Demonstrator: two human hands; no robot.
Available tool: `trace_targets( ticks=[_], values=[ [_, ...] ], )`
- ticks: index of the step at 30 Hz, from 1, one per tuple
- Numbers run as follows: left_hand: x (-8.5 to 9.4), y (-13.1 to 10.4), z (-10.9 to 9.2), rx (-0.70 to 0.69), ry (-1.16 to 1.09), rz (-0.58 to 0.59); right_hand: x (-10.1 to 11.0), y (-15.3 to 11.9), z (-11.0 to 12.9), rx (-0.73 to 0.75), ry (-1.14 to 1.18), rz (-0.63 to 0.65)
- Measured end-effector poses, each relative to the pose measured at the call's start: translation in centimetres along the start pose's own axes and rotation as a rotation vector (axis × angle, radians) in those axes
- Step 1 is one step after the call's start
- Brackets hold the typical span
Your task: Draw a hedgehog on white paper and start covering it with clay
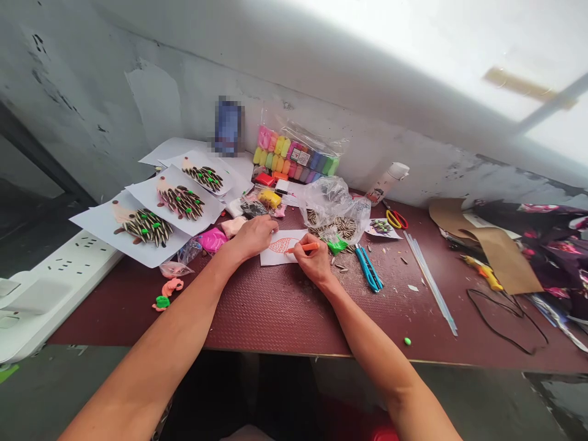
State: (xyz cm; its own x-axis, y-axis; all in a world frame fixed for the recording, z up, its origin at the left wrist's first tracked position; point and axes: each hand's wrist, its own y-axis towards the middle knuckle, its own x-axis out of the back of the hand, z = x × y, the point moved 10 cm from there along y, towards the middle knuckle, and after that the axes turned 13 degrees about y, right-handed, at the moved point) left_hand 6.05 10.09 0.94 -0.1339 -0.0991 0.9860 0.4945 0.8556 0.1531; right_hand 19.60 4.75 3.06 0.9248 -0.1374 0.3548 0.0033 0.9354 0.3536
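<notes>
Grasping the pen (310, 246) in our right grip (314, 258), we judge it light, stiff, best held near its left end; closure of our left grip (257, 236) unclear.

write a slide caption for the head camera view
Right hand holding an orange pen to a white sheet, left hand at the sheet's edge, three seed-decorated pictures to the left.

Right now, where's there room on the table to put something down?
The best bare patch on the table is between the white paper and the near edge. There's another between the blue cutter and small green lump. Beyond the paper it's crowded: clay packs, a seed bag; hedgehog pictures fill the left.
</notes>
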Motion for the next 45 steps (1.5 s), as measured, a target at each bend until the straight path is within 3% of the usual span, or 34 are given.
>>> trace_targets(
  ticks=[11, 21, 30, 34, 41, 45],
  values=[
    [-0.5, 0.2, 0.3, -0.017, -0.011, -0.017, 1.9, 0.7, -1.3, -0.089, 0.093, -0.111],
    [-0.9, 0.4, 0.4, -0.025, -0.026, -0.012, 2.5, 1.9, -0.2, -0.099, 0.142, -0.015],
    [-0.6, 0.3, 0.3, -0.021, -0.011, -0.009, 2.1, 1.4, -3.2, -0.192, 0.358, -0.051],
    [-0.8, 0.3, 0.5, -0.012, 0.004, -0.008, 2.3, 1.2, -3.5, -0.193, 0.319, -0.075],
    [-0.7, 0.3, 0.7, -0.009, -0.006, -0.001, 2.4, 0.9, -2.0, -0.053, 0.244, -0.101],
    [-0.2, 0.2, 0.8, 0.007, -0.044, -0.015, 2.4, 0.9, -2.3, -0.074, 0.192, -0.095]
  ],
)
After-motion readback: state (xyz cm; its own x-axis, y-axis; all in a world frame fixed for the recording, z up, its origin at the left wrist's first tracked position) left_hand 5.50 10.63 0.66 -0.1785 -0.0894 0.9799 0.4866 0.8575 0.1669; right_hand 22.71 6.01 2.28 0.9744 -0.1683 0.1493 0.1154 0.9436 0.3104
